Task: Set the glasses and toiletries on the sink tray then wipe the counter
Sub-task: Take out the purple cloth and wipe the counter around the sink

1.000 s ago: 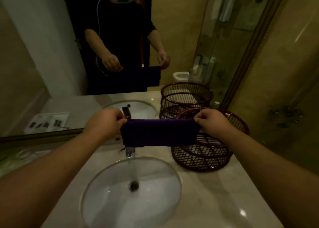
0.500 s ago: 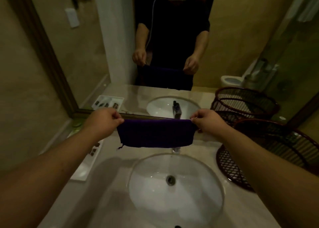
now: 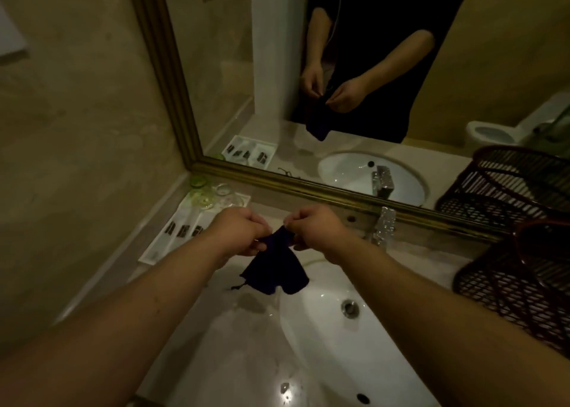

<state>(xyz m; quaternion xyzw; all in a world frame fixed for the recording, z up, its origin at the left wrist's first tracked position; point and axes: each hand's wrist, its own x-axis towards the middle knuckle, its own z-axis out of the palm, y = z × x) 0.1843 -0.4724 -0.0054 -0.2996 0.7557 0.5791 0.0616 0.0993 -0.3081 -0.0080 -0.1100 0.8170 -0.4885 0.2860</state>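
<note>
A dark purple cloth (image 3: 275,272) hangs folded over the left rim of the white sink basin (image 3: 354,342). My left hand (image 3: 239,232) and my right hand (image 3: 314,227) pinch its top edge close together, almost touching. Behind my left hand, in the counter's back left corner, lies a white tray (image 3: 163,246). Small dark toiletry packets (image 3: 183,230) lie on it in a row, and clear and green glasses (image 3: 212,195) stand at its far end by the mirror.
A dark red wicker basket (image 3: 518,286) stands on the counter at the right. The chrome faucet (image 3: 384,226) rises behind the basin. A gold-framed mirror (image 3: 308,187) runs along the back and a beige wall closes the left side. The marble counter (image 3: 222,338) shows a damp patch.
My hands have come together, folding the stretched cloth in half so it hangs down. The view has swung left, bringing the tray and glasses into sight.
</note>
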